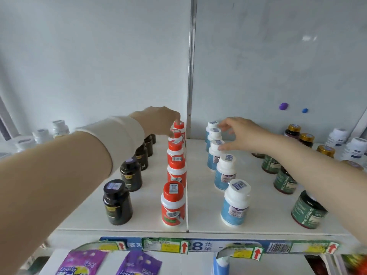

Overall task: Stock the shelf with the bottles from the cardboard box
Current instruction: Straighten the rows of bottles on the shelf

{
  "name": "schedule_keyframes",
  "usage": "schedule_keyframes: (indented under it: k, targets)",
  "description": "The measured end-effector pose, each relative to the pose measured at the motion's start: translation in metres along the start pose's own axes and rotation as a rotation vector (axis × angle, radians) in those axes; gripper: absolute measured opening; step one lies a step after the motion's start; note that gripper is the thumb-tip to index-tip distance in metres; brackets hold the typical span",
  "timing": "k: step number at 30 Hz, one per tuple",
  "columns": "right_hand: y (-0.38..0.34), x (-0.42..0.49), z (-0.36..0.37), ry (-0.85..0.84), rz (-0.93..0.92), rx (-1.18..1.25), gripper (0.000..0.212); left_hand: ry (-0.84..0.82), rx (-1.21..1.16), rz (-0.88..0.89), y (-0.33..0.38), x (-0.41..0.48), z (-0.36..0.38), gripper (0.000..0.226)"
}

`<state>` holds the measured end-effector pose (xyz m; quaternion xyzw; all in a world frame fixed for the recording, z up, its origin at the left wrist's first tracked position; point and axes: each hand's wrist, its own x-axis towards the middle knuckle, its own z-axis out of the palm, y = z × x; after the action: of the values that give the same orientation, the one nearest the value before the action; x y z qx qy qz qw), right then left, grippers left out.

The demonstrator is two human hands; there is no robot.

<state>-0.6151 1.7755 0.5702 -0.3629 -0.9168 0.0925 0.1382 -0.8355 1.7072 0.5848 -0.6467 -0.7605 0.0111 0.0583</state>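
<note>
On the white shelf [139,197], a row of red-capped bottles [173,203] runs back along the centre divider [187,135]. My left hand [158,120] reaches to the back of that row, with its fingertips on the cap of the rearmost red-capped bottle [178,126]. Right of the divider stands a row of white-capped blue-label bottles [235,203]. My right hand [240,133] hovers over the back of this row, fingers spread; its thumb touches the cap of the third bottle from the back [215,149]. The cardboard box is out of view.
Black bottles [118,201] line up left of the red row. Dark green bottles [307,210] and gold-capped ones [306,138] stand at the right, white bottles [355,149] at the far right and far left. Purple packets [83,262] lie on the lower shelf.
</note>
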Motion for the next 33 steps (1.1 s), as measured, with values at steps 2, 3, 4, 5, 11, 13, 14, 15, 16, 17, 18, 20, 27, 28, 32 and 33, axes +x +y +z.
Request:
schedule_keyframes:
  k: [2, 3, 4, 5, 11, 13, 14, 15, 16, 17, 18, 20, 27, 28, 32, 33]
  targets:
    - [-0.016, 0.006, 0.006, -0.028, -0.001, -0.12, 0.064, -0.014, 0.077, 0.027, -0.013, -0.004, 0.003, 0.048]
    - [-0.023, 0.008, 0.011, -0.046, 0.008, -0.179, 0.064, -0.013, 0.121, 0.049, -0.019, -0.006, 0.005, 0.049]
    - [-0.031, 0.011, 0.015, -0.063, 0.02, -0.235, 0.064, -0.008, 0.165, 0.074, -0.024, -0.007, 0.007, 0.048]
    - [-0.038, 0.013, 0.018, -0.077, 0.033, -0.29, 0.065, 0.003, 0.206, 0.099, -0.027, -0.008, 0.01, 0.047]
    - [-0.061, 0.018, 0.043, -0.124, 0.086, -0.413, 0.065, 0.007, 0.222, 0.198, -0.037, 0.004, 0.038, 0.045]
    - [-0.063, 0.017, 0.051, -0.152, 0.094, -0.382, 0.068, -0.042, 0.069, 0.182, -0.039, 0.011, 0.046, 0.047]
    - [-0.063, 0.015, 0.053, -0.155, 0.103, -0.341, 0.069, -0.06, -0.011, 0.173, -0.038, 0.013, 0.05, 0.049]
    - [-0.063, 0.013, 0.056, -0.153, 0.119, -0.282, 0.07, -0.073, -0.093, 0.166, -0.038, 0.015, 0.052, 0.051]
    - [-0.064, 0.011, 0.058, -0.146, 0.136, -0.207, 0.071, -0.082, -0.174, 0.158, -0.037, 0.016, 0.055, 0.054]
    - [-0.064, 0.01, 0.06, -0.143, 0.156, -0.112, 0.072, -0.087, -0.246, 0.147, -0.036, 0.017, 0.057, 0.058]
    - [-0.065, 0.008, 0.062, -0.144, 0.181, -0.007, 0.073, -0.091, -0.306, 0.134, -0.035, 0.017, 0.059, 0.061]
    - [-0.069, 0.004, 0.069, -0.163, 0.223, 0.154, 0.075, -0.102, -0.395, 0.113, -0.033, 0.016, 0.061, 0.064]
    - [-0.076, 0.004, 0.093, -0.193, 0.288, 0.327, 0.061, -0.143, -0.591, 0.098, -0.024, 0.02, 0.07, 0.059]
    - [-0.076, 0.004, 0.095, -0.19, 0.296, 0.334, 0.059, -0.145, -0.604, 0.098, -0.024, 0.02, 0.071, 0.058]
    - [-0.075, 0.005, 0.097, -0.175, 0.321, 0.379, 0.056, -0.142, -0.634, 0.066, -0.025, 0.023, 0.073, 0.054]
    - [-0.074, 0.006, 0.097, -0.174, 0.325, 0.393, 0.055, -0.138, -0.627, 0.061, -0.025, 0.024, 0.074, 0.054]
